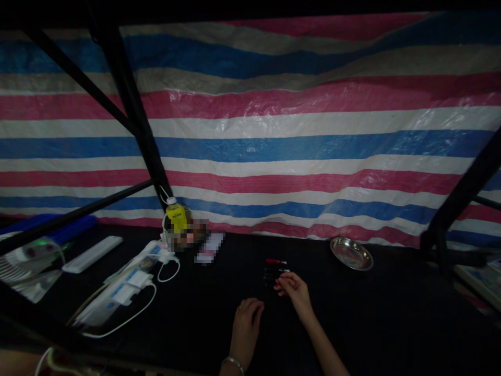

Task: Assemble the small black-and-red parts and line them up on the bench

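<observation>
My right hand (pixel 296 293) is over the dark table with its thumb and fingers pinched together. A small reddish bit shows at its fingertips, too dim to name. Just beyond those fingers lies a slim red tool (pixel 276 261) with a metallic tip, pen- or screwdriver-like. A similar black one (pixel 276 270) lies beside it, partly lost against the black surface. To the left and nearer to me, my left hand (pixel 246 318) rests with its fingers curled in; nothing shows between them. A bracelet circles that wrist.
A round shiny metal dish (pixel 351 254) stands at the right. On the left are a yellow bottle (pixel 177 216), a pixelated flat item (pixel 210 248), power strips (pixel 117 297) with white cables and a long white bar (pixel 93 254). Black frame posts and a striped sheet (pixel 274 151) bound the table.
</observation>
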Demonstrator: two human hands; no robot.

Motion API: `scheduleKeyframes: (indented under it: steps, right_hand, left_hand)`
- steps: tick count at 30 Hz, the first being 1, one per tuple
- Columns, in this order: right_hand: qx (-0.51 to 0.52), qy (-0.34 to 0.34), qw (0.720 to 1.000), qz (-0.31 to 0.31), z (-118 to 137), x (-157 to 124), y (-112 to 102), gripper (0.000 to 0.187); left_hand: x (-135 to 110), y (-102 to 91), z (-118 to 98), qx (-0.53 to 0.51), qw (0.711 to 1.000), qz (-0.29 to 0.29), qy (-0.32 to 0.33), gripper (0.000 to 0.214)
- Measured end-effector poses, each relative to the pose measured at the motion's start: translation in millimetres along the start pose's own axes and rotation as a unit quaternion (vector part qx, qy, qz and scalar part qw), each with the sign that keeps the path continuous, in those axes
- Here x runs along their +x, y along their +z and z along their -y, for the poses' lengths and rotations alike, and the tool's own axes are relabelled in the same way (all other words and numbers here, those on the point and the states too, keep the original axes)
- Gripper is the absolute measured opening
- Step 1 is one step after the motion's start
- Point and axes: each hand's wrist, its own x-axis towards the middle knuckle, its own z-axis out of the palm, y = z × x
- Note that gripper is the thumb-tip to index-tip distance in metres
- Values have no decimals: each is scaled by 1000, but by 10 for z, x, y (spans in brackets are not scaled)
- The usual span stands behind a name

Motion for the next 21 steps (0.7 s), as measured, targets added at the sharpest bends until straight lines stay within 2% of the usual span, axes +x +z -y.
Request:
scheduleKeyframes:
  steps: [6,11,13,18,21]
  right_hand:
    - [57,97,991,67,75,-67,9,37]
    - [106,139,981,80,190,-108,4,33]
    - [117,148,979,79,204,-110,-4,30]
    - [138,167,973,86,201,-118,-22,26]
    - [135,166,972,101,211,-131,-26,25]
  left_hand:
    - [154,7,-353,-98,993,-38,-59,26]
    - [235,71,-497,-150,988,-39,-11,31]
    - [238,83,-519,-143,989,-35,1,29]
    - [249,83,-582,-106,991,-80,27,23]
    - [261,96,-621,-118,989,-76,38,23]
